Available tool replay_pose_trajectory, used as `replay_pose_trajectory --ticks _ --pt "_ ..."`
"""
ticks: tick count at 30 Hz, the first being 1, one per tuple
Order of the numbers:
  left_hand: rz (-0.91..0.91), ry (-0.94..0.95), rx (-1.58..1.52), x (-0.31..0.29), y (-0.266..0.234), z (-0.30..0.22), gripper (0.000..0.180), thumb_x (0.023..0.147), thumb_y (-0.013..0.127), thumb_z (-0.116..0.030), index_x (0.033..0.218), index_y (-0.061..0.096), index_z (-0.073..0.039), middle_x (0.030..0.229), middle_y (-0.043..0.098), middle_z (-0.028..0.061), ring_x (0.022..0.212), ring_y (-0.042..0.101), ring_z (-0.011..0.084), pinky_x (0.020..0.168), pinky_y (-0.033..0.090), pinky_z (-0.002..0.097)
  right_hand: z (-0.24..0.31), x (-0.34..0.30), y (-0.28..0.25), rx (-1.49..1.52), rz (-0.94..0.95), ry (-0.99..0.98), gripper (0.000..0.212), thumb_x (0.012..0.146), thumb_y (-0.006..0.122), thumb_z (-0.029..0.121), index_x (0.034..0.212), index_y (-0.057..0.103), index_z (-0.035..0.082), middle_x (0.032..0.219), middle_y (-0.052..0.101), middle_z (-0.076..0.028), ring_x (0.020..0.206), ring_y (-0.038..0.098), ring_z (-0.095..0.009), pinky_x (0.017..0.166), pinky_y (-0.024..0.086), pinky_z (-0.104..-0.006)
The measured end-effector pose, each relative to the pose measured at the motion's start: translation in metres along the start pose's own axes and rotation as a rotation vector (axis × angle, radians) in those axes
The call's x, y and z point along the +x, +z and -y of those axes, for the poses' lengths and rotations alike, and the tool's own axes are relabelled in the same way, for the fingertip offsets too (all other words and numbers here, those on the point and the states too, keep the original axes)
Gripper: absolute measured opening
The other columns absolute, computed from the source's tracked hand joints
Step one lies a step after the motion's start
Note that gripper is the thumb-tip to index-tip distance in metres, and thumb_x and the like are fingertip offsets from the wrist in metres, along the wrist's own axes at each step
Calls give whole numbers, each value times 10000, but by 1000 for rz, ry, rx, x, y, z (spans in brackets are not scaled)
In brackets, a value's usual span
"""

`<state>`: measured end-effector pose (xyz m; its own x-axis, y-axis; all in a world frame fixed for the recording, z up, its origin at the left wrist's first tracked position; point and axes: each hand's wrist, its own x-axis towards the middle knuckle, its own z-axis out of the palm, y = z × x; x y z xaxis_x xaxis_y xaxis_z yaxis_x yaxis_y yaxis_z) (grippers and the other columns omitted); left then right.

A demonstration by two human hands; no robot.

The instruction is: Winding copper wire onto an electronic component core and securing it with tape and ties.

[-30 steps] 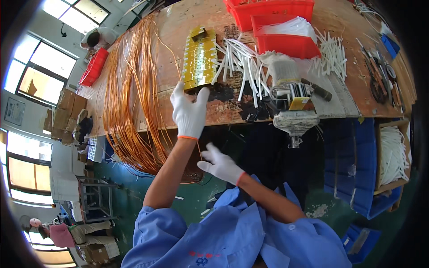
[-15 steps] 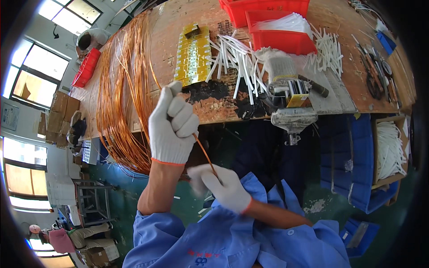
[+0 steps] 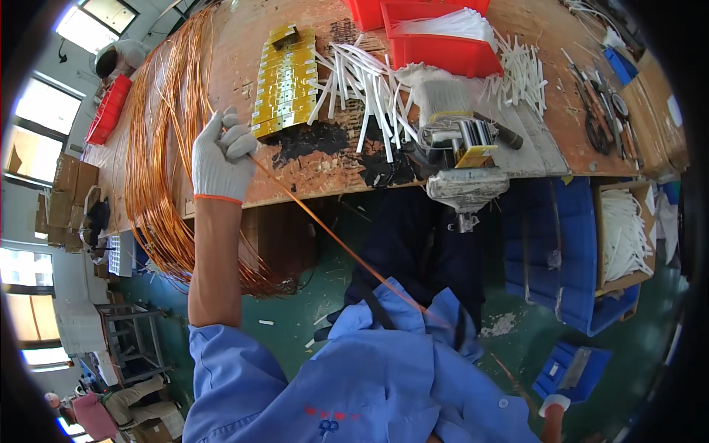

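Observation:
My left hand [image 3: 224,156], in a white knit glove with an orange cuff, is closed round a copper wire [image 3: 325,227] at the bench's front edge. From there the wire runs tight and slanting across my lap and blue jacket toward the lower right. My right hand [image 3: 554,404], also gloved, is low at the far right, at that wire's other end; it looks closed on it, though its fingers are small and partly hidden. Beside my left hand a big bundle of copper wire [image 3: 159,162] lies over the bench and hangs off its front edge.
On the wooden bench [image 3: 244,81] are yellow taped blocks [image 3: 286,85], white tubes [image 3: 369,81], a red bin [image 3: 436,55], a cloth-wrapped clamp fixture [image 3: 467,188] and hand tools [image 3: 602,111]. Blue crates [image 3: 550,251] stand at right, one beside a box of white tubes [image 3: 626,236]. Another person [image 3: 122,59] sits far left.
My right hand has swept from near my left hand down to the far lower right, drawing out a long stretch of wire. My left hand has shifted left and slightly away, still gripping.

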<state>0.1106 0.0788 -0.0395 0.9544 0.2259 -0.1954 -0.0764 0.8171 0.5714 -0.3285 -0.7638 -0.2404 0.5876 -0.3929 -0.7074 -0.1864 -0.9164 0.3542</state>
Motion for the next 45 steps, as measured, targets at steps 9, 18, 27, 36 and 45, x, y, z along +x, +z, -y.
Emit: replay_pose_trajectory --ticks 9,18,27,36,45 --pt "-4 -269 142 -98 27 104 300 1213 487 -408 1246 639 -151 814 477 -91 566 340 65 469 255 260 344 -55 -248 886 -895 -743 473 1045 702 230 1452 680 -10 1467 678 -194 1356 638 -391 1153 502 -458" --pt "-222 -15 226 -70 0 70 297 1227 458 -389 1171 644 -164 703 316 -88 497 236 58 391 182 274 304 -35 -199 1267 29 -526 162 1018 761 142 1097 847 29 781 752 -47 689 684 -136 633 510 -347" --pt "17 -252 204 -164 13 200 392 1209 484 -449 1258 622 -85 780 498 -13 596 461 136 557 412 359 330 -58 -278 837 -659 -897 645 982 779 209 1559 564 16 1390 707 -220 1239 700 -393 1093 538 -503" --pt "-135 -270 -66 -129 35 172 481 1205 433 -550 1013 664 -175 606 215 -111 444 178 61 409 176 284 404 -88 -290 1387 -212 -1076 339 1050 786 199 1324 756 1 1006 807 -174 829 793 -247 762 614 -346" --pt "153 -63 302 -42 31 175 382 1202 524 -429 1056 696 -121 622 436 -58 491 423 115 465 392 332 394 -95 -327 1426 -275 -972 214 1049 690 13 1225 793 -54 854 763 -70 688 673 -88 626 529 -261"
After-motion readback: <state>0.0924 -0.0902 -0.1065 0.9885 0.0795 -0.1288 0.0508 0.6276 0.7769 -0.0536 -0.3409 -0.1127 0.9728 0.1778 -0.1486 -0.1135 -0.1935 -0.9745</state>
